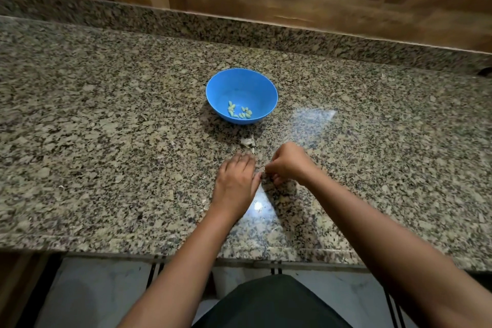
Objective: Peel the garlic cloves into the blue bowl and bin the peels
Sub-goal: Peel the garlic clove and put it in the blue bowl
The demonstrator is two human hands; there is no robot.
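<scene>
One blue bowl (241, 93) stood on the speckled granite desk (106, 120), near its middle and beyond the two hands. In its bottom lay a cluster of peeled garlic cloves (239, 112), about a dozen (they were small and bunched, so an exact count could not be had). Between the bowl and the hands sat one little heap of pale peels (248, 140), apart from the bowl. A few loose flakes (61, 186) lay scattered further left on the desk. The left hand (235, 181) was palm down, fingers stretched out with their tips on the desk close to the heap, holding nothing. The right hand (288, 165), just beside it, had its fingers curled, thumb and forefinger drawn together. Whether they pinched a scrap of peel could not be told.
</scene>
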